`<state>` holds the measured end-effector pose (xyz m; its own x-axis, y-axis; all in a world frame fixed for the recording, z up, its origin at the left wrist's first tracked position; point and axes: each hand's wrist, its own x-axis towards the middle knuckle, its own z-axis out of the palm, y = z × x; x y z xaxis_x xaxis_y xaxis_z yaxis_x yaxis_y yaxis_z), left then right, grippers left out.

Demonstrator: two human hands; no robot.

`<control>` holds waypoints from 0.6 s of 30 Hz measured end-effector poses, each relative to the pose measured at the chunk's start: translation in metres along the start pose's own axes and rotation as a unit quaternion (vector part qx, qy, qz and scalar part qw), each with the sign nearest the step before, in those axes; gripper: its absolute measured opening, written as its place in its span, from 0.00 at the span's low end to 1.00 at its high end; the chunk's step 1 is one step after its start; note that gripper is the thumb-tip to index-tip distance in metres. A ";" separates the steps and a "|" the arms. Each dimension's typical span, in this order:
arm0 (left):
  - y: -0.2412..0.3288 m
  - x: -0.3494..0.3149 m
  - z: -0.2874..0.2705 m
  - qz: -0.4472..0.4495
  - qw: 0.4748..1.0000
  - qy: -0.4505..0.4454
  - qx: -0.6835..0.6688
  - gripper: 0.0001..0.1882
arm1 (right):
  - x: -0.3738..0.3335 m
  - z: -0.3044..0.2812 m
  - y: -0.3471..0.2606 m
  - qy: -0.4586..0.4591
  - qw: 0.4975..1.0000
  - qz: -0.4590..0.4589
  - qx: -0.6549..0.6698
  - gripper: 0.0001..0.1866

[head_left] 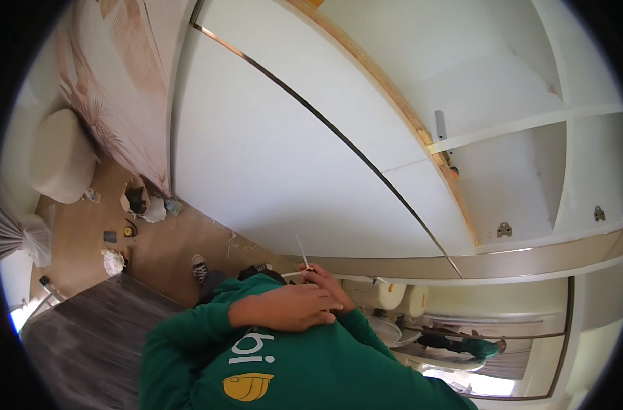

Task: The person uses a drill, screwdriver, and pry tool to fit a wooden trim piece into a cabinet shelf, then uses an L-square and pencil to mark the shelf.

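Observation:
My right hand (329,281) is closed around a thin, pale, pointed rod (302,250) with a small yellow and dark part at its base. It looks like a screwdriver, but its handle is hidden in my fingers. The rod points up toward the large white cabinet panel (277,150) and does not seem to touch it. My left hand (284,306) lies across my right wrist in front of my green sweatshirt, fingers loosely stretched, and I see nothing in it. A narrow whitish strip (292,274) sticks out beside my right fingers.
A dark metal trim strip (311,117) crosses the panel. Hinge plates (505,229) sit in the open white cabinet at right. A mirror (503,355) is at lower right. A dark wood-grain board (86,342), a yellow tape measure (129,231) and bags (135,198) are at left.

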<state>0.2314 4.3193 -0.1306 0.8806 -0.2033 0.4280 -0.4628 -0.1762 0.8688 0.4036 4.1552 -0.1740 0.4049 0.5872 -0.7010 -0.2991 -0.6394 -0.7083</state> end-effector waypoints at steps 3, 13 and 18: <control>-0.004 -0.001 -0.001 0.006 1.000 0.004 0.004 0.22 | -0.001 0.001 -0.007 -0.001 1.000 -0.005 -0.023 0.20; -0.008 0.001 0.004 0.030 0.999 0.002 -0.009 0.22 | -0.010 -0.004 -0.016 0.006 0.994 -0.022 -0.106 0.23; -0.008 -0.010 -0.006 -0.002 0.996 0.018 0.083 0.18 | -0.025 -0.011 -0.030 0.002 0.987 -0.031 -0.156 0.21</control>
<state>0.2265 4.3283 -0.1400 0.8844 -0.1683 0.4353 -0.4666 -0.3346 0.8187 0.4118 4.1543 -0.1346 0.4179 0.6290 -0.6555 0.0075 -0.7239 -0.6898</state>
